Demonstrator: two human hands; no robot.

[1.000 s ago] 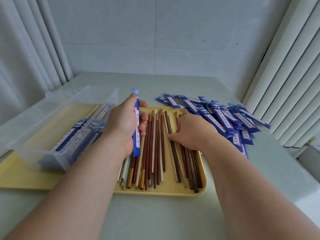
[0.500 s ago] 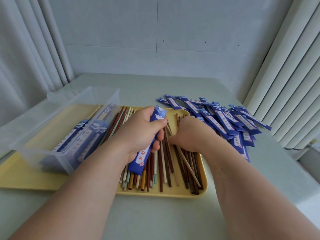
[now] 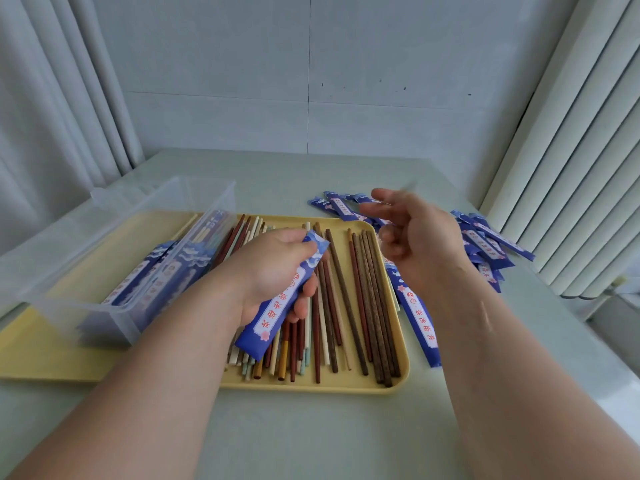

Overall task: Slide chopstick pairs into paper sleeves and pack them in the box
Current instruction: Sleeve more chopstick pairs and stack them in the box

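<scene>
On my feed the left hand (image 3: 273, 268) is curled round a blue paper sleeve (image 3: 277, 306) mid-frame, over the chopsticks (image 3: 367, 306) on the yellow tray (image 3: 311, 384). The right hand (image 3: 415, 244) is center-right and blurry, with half-curled fingers, so I can't tell if it's holding anything. The clear box (image 3: 104, 244) sits at left.

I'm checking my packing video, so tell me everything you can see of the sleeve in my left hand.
The sleeve is a long, flat blue paper packet with a white label strip printed in red characters, a pink flower near its lower end and white wave marks near the top. It slants from upper right to lower left above the tray of chopsticks. The left hand grips its upper half, thumb on top, fingers curled beneath. Whether anything is inside cannot be seen.
</scene>
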